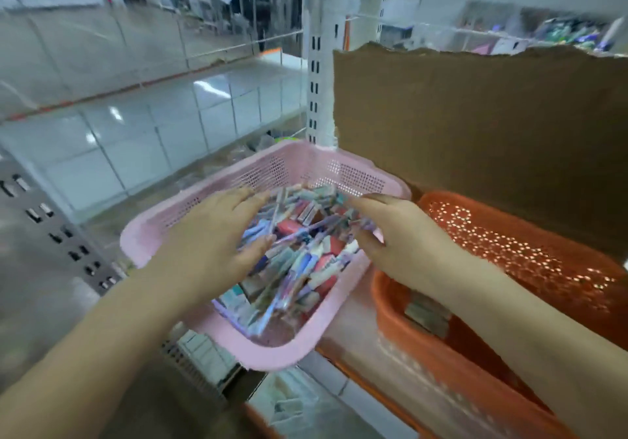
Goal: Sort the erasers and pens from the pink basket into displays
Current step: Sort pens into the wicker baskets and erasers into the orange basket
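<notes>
- 1 pink basket: pale plastic, rounded corners, walls pierced with rows of small holes, thick smooth rim.
- Set on a shelf at centre view, just beside 1 orange basket on the right.
- Filled with a loose heap of pens and erasers: slim purple and blue barrels crossing flat red, pink and white blocks; too blurred and tangled to count.
- 2 hands over the heap.
- Left hand: wide, fingers straight and spread, laid over the left part of the pile.
- Right hand: at the right rim, fingers bent toward pen ends; grip or no grip, cannot tell through blur.
- 1 brown cardboard sheet upright behind both baskets.
- A few small boxes inside the orange basket.
</notes>
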